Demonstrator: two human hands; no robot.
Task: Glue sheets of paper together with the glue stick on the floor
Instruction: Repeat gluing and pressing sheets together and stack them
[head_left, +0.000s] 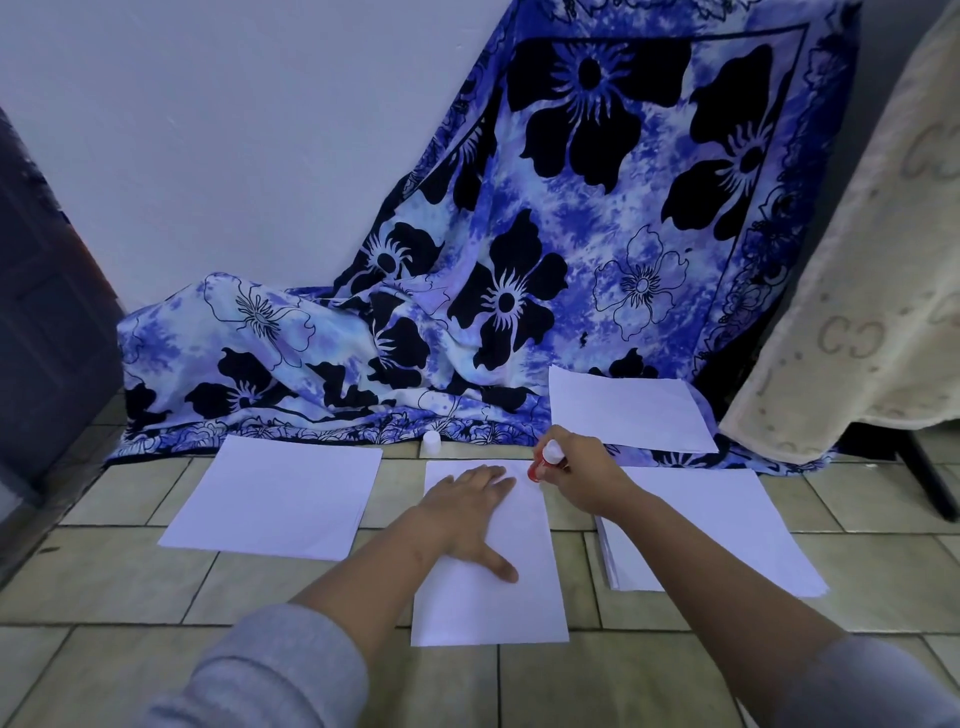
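Observation:
A white sheet of paper (488, 603) lies on the tiled floor in front of me. My left hand (467, 514) rests flat on it, fingers spread, holding it down. My right hand (576, 467) grips a red and white glue stick (545, 460), tilted with its tip at the sheet's far right corner. The glue stick's white cap (431, 442) stands on the floor just beyond the sheet. A stack of white sheets (711, 530) lies to the right, partly under my right forearm. Another white sheet (275, 499) lies to the left.
More white paper (628, 410) lies on a blue floral cloth (519, 260) draped from the wall to the floor. A cream blanket (857, 312) hangs at the right over a dark stand leg (930, 483). A dark door (47, 322) is at the left.

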